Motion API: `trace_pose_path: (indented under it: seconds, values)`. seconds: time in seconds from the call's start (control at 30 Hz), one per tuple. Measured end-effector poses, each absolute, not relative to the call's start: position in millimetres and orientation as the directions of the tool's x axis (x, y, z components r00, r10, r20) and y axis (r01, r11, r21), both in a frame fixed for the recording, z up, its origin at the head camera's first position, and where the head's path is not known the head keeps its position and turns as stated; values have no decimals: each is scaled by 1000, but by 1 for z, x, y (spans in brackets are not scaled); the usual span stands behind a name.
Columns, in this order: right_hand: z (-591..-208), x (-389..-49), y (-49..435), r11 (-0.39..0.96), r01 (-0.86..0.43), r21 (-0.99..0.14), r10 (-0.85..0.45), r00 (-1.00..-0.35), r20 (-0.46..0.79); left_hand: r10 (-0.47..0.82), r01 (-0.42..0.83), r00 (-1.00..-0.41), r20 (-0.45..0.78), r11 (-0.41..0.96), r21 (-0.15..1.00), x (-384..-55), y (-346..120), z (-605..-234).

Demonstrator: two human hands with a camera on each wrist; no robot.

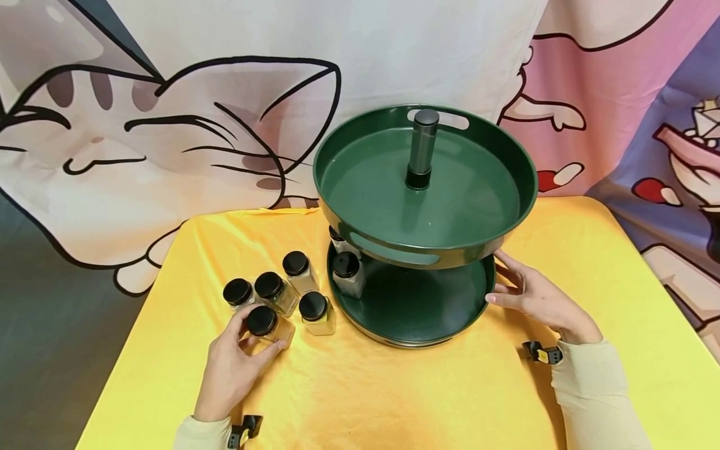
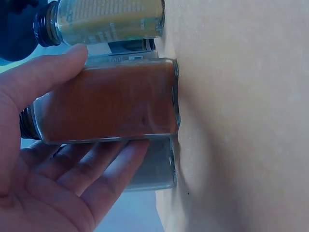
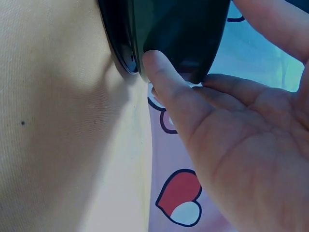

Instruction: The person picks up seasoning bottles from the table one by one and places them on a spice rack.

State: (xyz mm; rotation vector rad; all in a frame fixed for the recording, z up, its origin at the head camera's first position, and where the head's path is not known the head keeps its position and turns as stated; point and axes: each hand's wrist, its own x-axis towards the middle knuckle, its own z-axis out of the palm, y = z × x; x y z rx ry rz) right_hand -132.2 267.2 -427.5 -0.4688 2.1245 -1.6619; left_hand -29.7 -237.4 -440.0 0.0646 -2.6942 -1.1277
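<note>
My left hand (image 1: 233, 359) holds a square glass spice jar (image 2: 111, 104) with reddish-brown powder and a black lid, thumb on one side and fingers on the other. The jar's base is at or close to the yellow cloth. Right behind it stand more black-lidded jars, among them one with yellowish powder (image 1: 319, 315). At the right, my right hand (image 1: 542, 303) touches the rim of the lower green tray (image 1: 416, 312) with its thumb, the other fingers stretched along the outer side. Two jars, one at the front (image 1: 349, 275), stand at that tray's left edge.
Above the lower tray sits a wider green upper tray (image 1: 360, 206) with cut-out handles and a central dark post (image 1: 423, 150); it overhangs and hides part of the lower level. A yellow cloth (image 1: 382, 400) covers the table. Printed cartoon fabric (image 1: 394, 50) hangs behind.
</note>
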Motion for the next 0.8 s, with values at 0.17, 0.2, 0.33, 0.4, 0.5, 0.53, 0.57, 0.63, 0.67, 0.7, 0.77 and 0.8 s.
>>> trace_pose_path:
  seconds: [0.17, 0.2, 0.33, 0.4, 0.5, 0.53, 0.57, 0.63, 0.67, 0.7, 0.77, 0.8]
  values:
    - [-428, -131, 267, 236, -6, -972, -494, -862, -115, -118, 53, -975, 188, 699, 713, -30, -239, -440]
    - [-428, -131, 267, 234, -3, -972, -495, -861, -117, -118, 53, -975, 188, 700, 712, -30, -239, -440]
    - [-428, -132, 267, 229, 2, -973, -496, -860, -119, -115, 55, -975, 192, 707, 705, -30, -239, -440]
    - [-428, -132, 267, 242, -4, -970, -493, -862, -120, -112, 62, -973, 200, 713, 699, -30, -239, -439]
    - [-427, -132, 266, 280, -19, -960, -489, -863, -125, -112, 67, -971, 210, 719, 692, -30, -238, -437]
    - [-427, -132, 266, 291, -25, -956, -488, -864, -126, -114, 65, -971, 211, 720, 691, -29, -238, -437]
    - [-427, -132, 266, 299, -28, -954, -488, -863, -128, -118, 62, -970, 211, 723, 689, -29, -237, -436]
    - [-426, -132, 266, 321, -38, -946, -484, -865, -130, -126, 54, -970, 210, 726, 685, -28, -237, -434]
    - [-425, -132, 265, 332, -43, -942, -481, -867, -130, -130, 52, -969, 211, 727, 685, -28, -236, -433]
    - [-425, -132, 265, 341, -46, -939, -479, -868, -132, -134, 49, -968, 213, 728, 683, -27, -236, -432]
    - [-424, -132, 265, 359, -46, -932, -474, -869, -140, -139, 49, -965, 221, 736, 676, -26, -236, -429]
    - [-424, -132, 265, 367, -42, -929, -470, -870, -146, -139, 52, -964, 228, 740, 671, -26, -235, -428]
